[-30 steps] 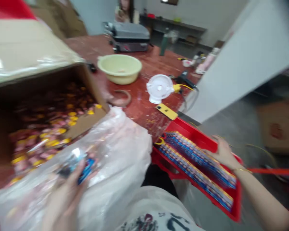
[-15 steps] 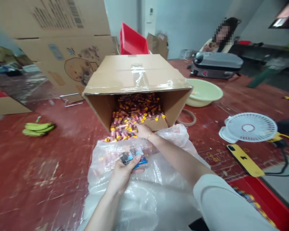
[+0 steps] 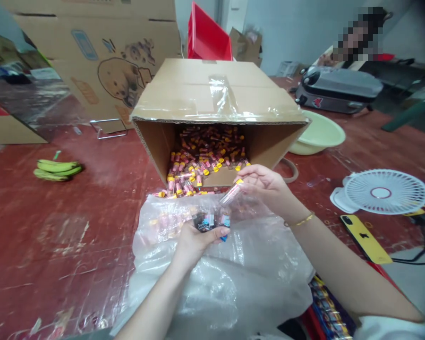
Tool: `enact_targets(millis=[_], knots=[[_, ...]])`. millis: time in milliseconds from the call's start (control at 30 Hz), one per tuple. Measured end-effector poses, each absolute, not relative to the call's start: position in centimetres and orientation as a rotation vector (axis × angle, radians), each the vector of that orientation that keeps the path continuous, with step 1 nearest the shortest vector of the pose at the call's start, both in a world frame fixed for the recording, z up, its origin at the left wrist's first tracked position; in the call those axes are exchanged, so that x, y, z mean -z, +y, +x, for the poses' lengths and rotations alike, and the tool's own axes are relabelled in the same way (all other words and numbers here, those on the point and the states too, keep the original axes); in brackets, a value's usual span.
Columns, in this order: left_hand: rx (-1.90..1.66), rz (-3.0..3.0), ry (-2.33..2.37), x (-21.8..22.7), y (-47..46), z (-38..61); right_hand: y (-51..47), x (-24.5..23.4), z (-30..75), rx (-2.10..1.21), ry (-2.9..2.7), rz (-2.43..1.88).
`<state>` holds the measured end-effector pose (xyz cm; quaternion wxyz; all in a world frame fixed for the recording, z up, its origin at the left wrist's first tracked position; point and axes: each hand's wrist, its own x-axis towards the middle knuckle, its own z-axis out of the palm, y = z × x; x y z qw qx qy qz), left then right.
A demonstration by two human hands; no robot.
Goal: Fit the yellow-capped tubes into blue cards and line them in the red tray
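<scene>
My left hand (image 3: 193, 243) grips several small printed packets (image 3: 207, 222), black and blue, above a clear plastic sheet or bag (image 3: 265, 264). Between the fingertips of my right hand (image 3: 269, 189) is a clear tube (image 3: 231, 192) with a yellow cap, tilted, just to the upper right of the packets. Beyond both hands, a cardboard box (image 3: 194, 92) lies on its side with its open end towards me. Inside it is a heap of similar pink-labelled, yellow-capped tubes (image 3: 207, 165), some spilling onto the front edge and under the plastic.
Bananas (image 3: 57, 170) lie on the red surface at left. To the right are a pale green basin (image 3: 322, 134), a white fan (image 3: 386, 191) and a yellow phone (image 3: 366, 241) with a cable. A grey suitcase (image 3: 340, 89) and a person (image 3: 361, 38) are farther back.
My right hand has come out of the box towards me, now with a tube in its fingers. My left hand has shifted slightly right and up, still gripping the packets.
</scene>
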<state>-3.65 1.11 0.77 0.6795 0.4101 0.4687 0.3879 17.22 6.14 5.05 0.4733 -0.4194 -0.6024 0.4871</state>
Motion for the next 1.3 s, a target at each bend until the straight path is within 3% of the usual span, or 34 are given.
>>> enact_targets(millis=[233,333,567,933,1300], knots=[[-0.866,1.076,1.085,-1.1,1.4,-2.6,4.4,-8.1,17.4,-0.731,-1.876,-0.912],[-0.842,1.089,1.067,-0.8,1.3,-2.1,4.3,-8.0,17.7,-0.808,-1.876,-0.955],[-0.761,0.66,0.882,-1.4,0.4,-0.9,4.3,-5.0,17.9,-1.352,-1.489,-1.102],[-0.854,0.481,0.791,-2.3,0.8,0.4,-0.3,-1.0,14.5,-1.026,-1.688,-1.148],[-0.849,0.474,0.808,-2.2,0.4,0.5,-0.9,-0.8,14.2,-0.965,-1.718,-1.102]])
